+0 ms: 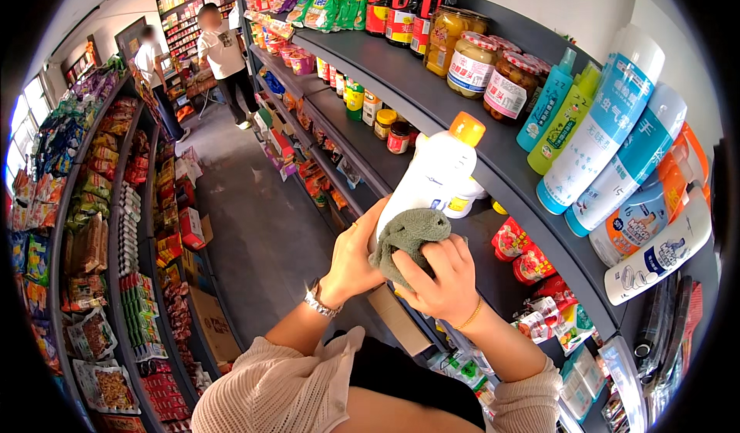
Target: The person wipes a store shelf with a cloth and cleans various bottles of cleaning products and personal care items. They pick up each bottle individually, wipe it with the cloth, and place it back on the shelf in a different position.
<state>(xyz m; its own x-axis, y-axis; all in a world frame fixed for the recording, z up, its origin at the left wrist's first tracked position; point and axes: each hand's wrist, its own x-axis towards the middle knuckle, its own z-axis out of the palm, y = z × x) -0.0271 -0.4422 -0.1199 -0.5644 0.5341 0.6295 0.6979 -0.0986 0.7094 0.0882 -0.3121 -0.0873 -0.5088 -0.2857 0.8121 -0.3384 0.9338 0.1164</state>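
Observation:
My left hand point(354, 256) grips a white plastic bottle point(430, 170) with an orange cap, which tilts up and to the right in front of the shelf. Bunched against the bottle's side is a grey-green cloth point(407, 242), held by the fingers of my right hand point(442, 280). The cloth covers part of the bottle's lower side. Right of the bottle, on the top shelf, stand a large blue and white spray can point(595, 126), a green spray bottle point(563, 123), a teal one point(546, 106) and a white cleaner bottle point(659, 253).
Glass jars of preserved fruit point(471, 66) stand on the dark top shelf point(370, 57), with jars and packets on the shelf below. Across the aisle floor point(260, 253) runs another shelf of snack packets point(92, 190). Two people point(222, 48) stand at the far end.

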